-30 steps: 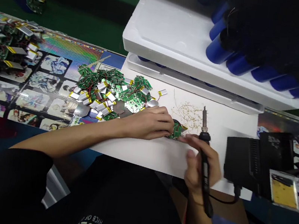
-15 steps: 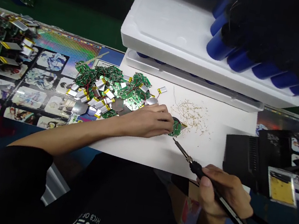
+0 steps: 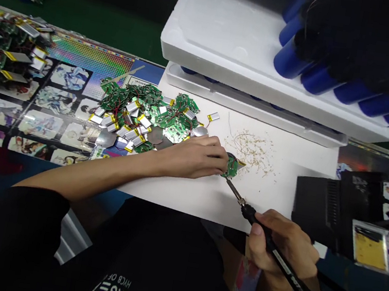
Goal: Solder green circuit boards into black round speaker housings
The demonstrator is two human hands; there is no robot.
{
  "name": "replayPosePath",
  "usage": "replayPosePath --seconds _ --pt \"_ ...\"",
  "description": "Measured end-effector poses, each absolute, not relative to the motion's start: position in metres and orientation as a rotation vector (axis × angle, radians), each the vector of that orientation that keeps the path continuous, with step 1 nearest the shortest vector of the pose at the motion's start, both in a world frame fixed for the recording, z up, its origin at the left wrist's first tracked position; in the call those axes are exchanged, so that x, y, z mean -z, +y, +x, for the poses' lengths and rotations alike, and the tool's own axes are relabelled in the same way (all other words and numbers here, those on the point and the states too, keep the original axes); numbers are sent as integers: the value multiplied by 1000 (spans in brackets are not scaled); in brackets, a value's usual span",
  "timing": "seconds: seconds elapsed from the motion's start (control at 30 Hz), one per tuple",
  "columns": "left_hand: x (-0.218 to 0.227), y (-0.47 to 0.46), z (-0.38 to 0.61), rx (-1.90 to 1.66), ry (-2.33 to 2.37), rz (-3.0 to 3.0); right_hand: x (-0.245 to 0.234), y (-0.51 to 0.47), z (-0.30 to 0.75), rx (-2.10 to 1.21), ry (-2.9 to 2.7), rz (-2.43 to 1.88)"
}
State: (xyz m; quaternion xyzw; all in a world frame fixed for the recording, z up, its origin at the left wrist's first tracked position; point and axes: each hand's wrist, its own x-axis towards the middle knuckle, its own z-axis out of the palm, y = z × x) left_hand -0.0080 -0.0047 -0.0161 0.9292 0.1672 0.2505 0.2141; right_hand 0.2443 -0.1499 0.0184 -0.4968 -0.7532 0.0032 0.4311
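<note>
My left hand (image 3: pixel 203 157) is closed on the near-left edge of a small green circuit board (image 3: pixel 232 167) over the white work surface. The fingertips partly hide the board, and a yellow-edged piece sticks out on its right. In my right hand (image 3: pixel 284 243) is a black soldering iron (image 3: pixel 249 213), gripped like a pen. Its metal tip points up and left and is at the board's lower edge; whether it touches, I cannot tell. Left of the board lies a pile of green circuit boards (image 3: pixel 173 130) with small silver battery cells (image 3: pixel 130 134) wired among them.
White foam trays (image 3: pixel 194 56) with blue cylinders (image 3: pixel 292 60) stand at the back. Pale crumbs (image 3: pixel 256 153) and a thin wire lie beyond the board. At the right are a black box (image 3: pixel 313 203) and a yellow sponge (image 3: pixel 370 249). More boards and cells (image 3: pixel 13 53) are heaped far left.
My right hand has moved slightly left, bringing the soldering iron's tip closer to the board's lower edge. My left hand keeps its hold on the board. The whole view has shifted slightly.
</note>
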Motion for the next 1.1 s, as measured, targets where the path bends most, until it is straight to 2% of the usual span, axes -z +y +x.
replayPosePath --seconds 1.1 --pt "18 -6 -7 -720 476 2563 -21 -144 251 -58 -1969 -1202"
